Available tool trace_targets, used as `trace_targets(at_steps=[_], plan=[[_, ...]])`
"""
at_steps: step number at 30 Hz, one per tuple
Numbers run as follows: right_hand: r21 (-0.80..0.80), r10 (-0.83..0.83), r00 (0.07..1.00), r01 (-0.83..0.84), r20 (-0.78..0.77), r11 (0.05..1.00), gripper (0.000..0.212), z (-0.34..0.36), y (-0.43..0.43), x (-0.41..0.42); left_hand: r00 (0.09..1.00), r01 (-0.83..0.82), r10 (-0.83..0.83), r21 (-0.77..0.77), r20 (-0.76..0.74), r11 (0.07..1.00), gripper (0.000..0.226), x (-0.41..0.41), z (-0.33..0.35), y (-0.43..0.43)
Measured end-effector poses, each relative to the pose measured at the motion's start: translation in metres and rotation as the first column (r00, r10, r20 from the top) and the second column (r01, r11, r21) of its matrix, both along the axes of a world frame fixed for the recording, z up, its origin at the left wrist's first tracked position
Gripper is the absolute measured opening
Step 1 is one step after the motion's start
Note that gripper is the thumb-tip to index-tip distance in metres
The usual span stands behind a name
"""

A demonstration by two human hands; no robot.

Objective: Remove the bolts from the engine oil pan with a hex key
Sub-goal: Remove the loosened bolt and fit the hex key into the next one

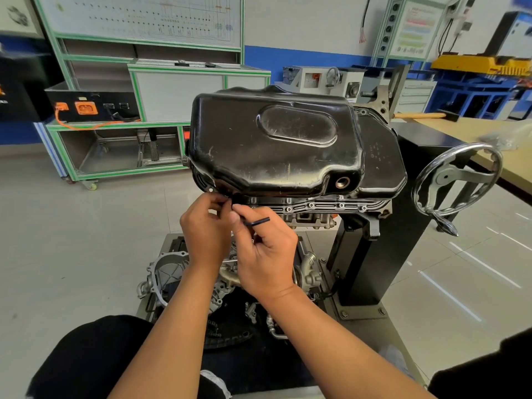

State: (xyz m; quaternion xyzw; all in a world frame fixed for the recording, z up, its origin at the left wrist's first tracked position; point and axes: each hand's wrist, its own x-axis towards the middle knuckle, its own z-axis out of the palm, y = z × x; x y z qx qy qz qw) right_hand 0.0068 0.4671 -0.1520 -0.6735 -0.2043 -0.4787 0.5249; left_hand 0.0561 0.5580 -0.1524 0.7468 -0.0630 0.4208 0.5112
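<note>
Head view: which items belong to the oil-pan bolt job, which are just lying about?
Job: glossy black metal oil pan, silver flange bolts, black hex key in right hand.
Idle: chrome handwheel, wooden-handled hammer, grey cast housing below.

Both forearms bare, extended forward and converging. Left forearm [172,326] and right forearm [331,335] rise from the lower edge, wrists straight. Left hand [205,234]: back towards the camera, fingers curled, tips bunched; what they pinch is hidden. Right hand [266,254]: just beside the left, thumb and forefinger pinching a hex key [257,221], remaining fingers folded under
</note>
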Motion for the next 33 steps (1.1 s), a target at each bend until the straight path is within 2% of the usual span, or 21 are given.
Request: trace_targets(at_steps=[3,10,13,15,18,23,30,33], plan=[[0.005,0.005,1.0,-0.005,-0.008,1.0,0.017,-0.0028,0.0005,0.0004,0.998,-0.023,0.02,-0.061,-0.053,0.998,0.003,0.0031,-0.0005,0.0016],[0.015,0.009,0.999,-0.009,-0.033,1.0,0.016,0.0008,-0.0006,-0.0009,1.0,-0.016,0.017,0.033,-0.011,0.999,0.016,0.0028,-0.003,0.0017],[0.012,0.012,0.999,-0.012,-0.033,1.0,0.015,-0.0015,-0.0013,-0.0011,0.999,-0.023,0.025,0.065,-0.041,0.998,0.014,0.0055,-0.0035,0.0022],[0.0,0.014,1.0,-0.014,-0.028,1.0,0.015,-0.0037,-0.0026,-0.0016,0.996,-0.044,0.048,0.052,-0.078,0.998,0.007,0.0086,-0.0038,0.0036],[-0.004,0.01,1.0,-0.011,-0.029,1.0,0.015,-0.0048,-0.0051,-0.0004,0.99,-0.074,0.076,0.02,-0.116,0.997,0.011,0.0098,-0.002,0.0053],[0.006,0.007,1.0,-0.006,-0.026,1.0,0.015,-0.0034,-0.003,0.0016,0.988,-0.014,0.015,0.009,-0.157,1.0,0.008,0.0032,0.0006,0.0045],[-0.011,0.01,1.0,-0.01,-0.018,1.0,0.016,-0.0023,-0.0071,-0.0001,0.978,-0.106,0.109,0.028,-0.178,0.994,0.013,0.0056,-0.0026,0.0025],[0.017,0.002,0.999,-0.001,-0.053,1.0,0.015,-0.0029,-0.0074,-0.0003,0.981,-0.072,0.073,0.011,-0.182,0.997,0.013,0.0065,-0.0041,0.0035]])
